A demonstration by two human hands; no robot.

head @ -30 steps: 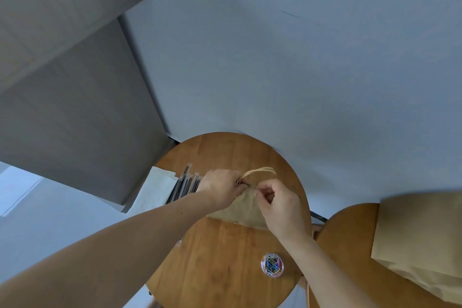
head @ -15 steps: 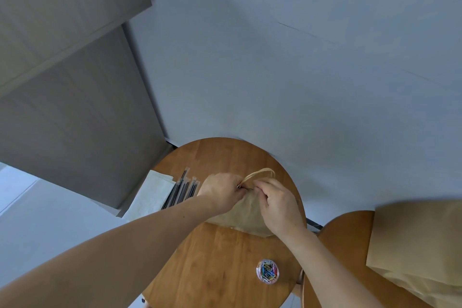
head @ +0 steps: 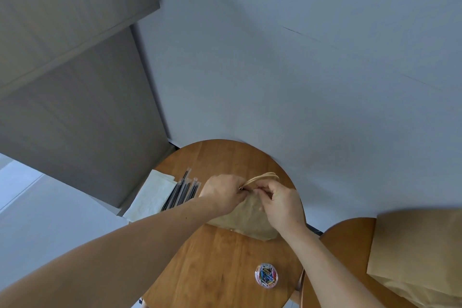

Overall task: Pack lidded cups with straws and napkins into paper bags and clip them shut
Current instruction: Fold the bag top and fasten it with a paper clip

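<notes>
- 1 round wooden table [head: 225, 270], bearing all items below except the stack.
- 1 second table [head: 350, 232] at right, carrying a stack of flat paper bags [head: 420, 252].
- 1 paper bag [head: 247, 220], centre of the round table, handles [head: 265, 176] up.
- Left hand [head: 222, 195] and right hand [head: 282, 202]: fingers curled, pinching the bag's top edge together; whether they hold a clip cannot be told.
- Napkins [head: 152, 197], left edge.
- Wrapped straws [head: 182, 192], just beside the napkins.
- 1 tub of paper clips [head: 266, 273], near edge.
</notes>
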